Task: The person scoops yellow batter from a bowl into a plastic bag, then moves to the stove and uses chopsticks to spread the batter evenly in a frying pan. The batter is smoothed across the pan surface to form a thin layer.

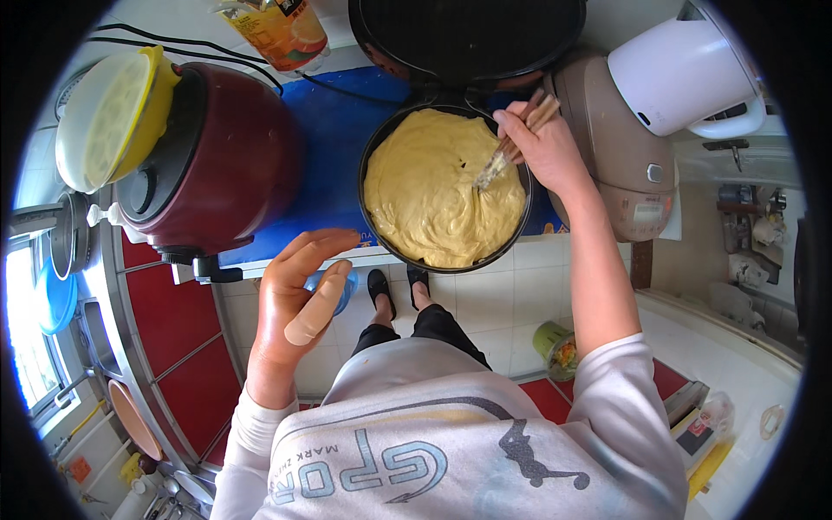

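My right hand (543, 146) grips a bundle of wooden chopsticks (497, 166) with batter stuck along the lower part. Their tips touch the thick yellow batter or soft dough (429, 188). It fills the round black lower plate of an electric griddle (365, 218), its surface swirled near the front. The griddle's lid (468, 32) stands raised behind. My left hand (305, 286) hovers by the griddle's front left edge, fingers and thumb apart, with a beige covering (318, 309) on the thumb. A translucent blue object (348, 289) shows behind that thumb; whether the hand touches it is unclear.
A dark red cooking appliance (240, 149) stands left, carrying a yellow container with a translucent lid (101, 123). On the right are a brown rice cooker (611, 130) and a white kettle (682, 71). Black cables (188, 49) run behind. A green bin (549, 344) sits on the floor.
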Motion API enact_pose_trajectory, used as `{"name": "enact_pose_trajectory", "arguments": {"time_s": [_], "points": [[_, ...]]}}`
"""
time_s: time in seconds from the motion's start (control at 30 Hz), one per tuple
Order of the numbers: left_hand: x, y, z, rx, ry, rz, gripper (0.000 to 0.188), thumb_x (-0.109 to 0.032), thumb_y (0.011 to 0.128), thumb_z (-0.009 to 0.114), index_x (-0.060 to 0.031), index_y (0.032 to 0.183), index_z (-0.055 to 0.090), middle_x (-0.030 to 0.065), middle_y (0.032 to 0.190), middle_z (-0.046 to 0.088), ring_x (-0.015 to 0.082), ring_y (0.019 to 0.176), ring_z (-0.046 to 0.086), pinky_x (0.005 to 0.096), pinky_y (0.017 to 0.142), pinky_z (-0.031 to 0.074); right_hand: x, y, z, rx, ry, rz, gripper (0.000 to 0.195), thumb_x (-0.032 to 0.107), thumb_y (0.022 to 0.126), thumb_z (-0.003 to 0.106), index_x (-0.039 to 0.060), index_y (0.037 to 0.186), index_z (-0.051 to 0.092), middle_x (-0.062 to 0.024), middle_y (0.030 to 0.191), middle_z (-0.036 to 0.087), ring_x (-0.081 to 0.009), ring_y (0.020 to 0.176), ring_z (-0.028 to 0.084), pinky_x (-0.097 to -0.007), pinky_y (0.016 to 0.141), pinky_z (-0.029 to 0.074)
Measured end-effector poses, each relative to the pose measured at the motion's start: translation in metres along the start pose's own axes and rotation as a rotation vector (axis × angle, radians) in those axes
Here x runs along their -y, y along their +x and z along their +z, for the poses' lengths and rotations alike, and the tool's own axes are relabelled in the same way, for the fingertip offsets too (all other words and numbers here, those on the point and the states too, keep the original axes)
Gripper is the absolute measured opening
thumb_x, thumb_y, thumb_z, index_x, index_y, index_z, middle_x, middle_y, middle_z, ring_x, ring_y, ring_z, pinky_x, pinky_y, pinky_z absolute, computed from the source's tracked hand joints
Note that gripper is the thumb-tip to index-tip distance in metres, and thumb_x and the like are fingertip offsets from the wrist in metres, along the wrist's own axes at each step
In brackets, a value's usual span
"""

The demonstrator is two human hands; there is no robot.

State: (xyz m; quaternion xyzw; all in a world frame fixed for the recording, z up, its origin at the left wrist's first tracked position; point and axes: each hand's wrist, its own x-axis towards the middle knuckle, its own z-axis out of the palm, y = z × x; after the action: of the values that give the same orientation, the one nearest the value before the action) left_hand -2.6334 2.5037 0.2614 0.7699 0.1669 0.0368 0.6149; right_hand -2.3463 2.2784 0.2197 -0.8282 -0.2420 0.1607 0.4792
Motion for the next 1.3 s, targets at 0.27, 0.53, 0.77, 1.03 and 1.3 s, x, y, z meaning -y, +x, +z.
{"name": "enact_pose_trajectory", "arguments": {"time_s": [0.27,0.53,0.77,1.03,1.3], "points": [[0.003,0.005,-0.001,-0.050,0.043,0.014,0.037,-0.009,0.087,0.059,0.0038,0.119,0.074,0.0165,0.123,0.070,0.0205,0.110,0.065,0.0290,0.087,0.052,0.000,0.030,-0.003,-0.085,0.096,-0.096,0.031,0.029,0.101,0.073,0.0022,0.086,0.070,-0.0018,0.071,0.066,-0.0106,0.064,0.062,-0.0266,0.062,0.051],[-0.005,0.014,0.005,-0.029,0.059,0.015,0.037,-0.007,0.087,0.059,0.0075,0.118,0.073,0.0193,0.122,0.069,0.0236,0.112,0.065,0.0328,0.097,0.050,0.018,0.023,-0.039,-0.158,0.080,-0.210,0.037,0.037,0.104,0.068,0.0030,0.091,0.074,-0.0018,0.077,0.071,-0.0090,0.069,0.071,-0.0240,0.059,0.056],[-0.002,0.012,0.004,-0.060,0.036,0.046,0.033,-0.003,0.086,0.060,0.0068,0.116,0.073,0.0197,0.118,0.072,0.0269,0.107,0.068,0.0349,0.096,0.051,0.026,-0.016,-0.016,0.138,0.169,0.021,0.032,0.031,0.108,0.063,0.0062,0.088,0.068,-0.0004,0.078,0.069,-0.0087,0.075,0.071,-0.0229,0.061,0.056],[0.005,0.008,0.002,-0.050,-0.008,0.032,0.037,-0.009,0.087,0.059,0.0047,0.118,0.074,0.0175,0.124,0.070,0.0230,0.111,0.065,0.0320,0.093,0.051,-0.005,0.032,-0.003,-0.086,0.130,-0.159,0.031,0.026,0.102,0.070,0.0003,0.086,0.071,-0.0044,0.073,0.069,-0.0109,0.066,0.065,-0.0272,0.060,0.052],[0.000,0.008,-0.002,-0.069,0.058,0.031,0.037,-0.011,0.087,0.060,0.0068,0.117,0.073,0.0194,0.122,0.070,0.0232,0.110,0.066,0.0329,0.092,0.051,0.016,0.020,-0.039,-0.201,0.101,-0.269,0.032,0.031,0.106,0.068,0.0014,0.094,0.072,-0.0012,0.080,0.071,-0.0084,0.072,0.068,-0.0239,0.066,0.056]]}}
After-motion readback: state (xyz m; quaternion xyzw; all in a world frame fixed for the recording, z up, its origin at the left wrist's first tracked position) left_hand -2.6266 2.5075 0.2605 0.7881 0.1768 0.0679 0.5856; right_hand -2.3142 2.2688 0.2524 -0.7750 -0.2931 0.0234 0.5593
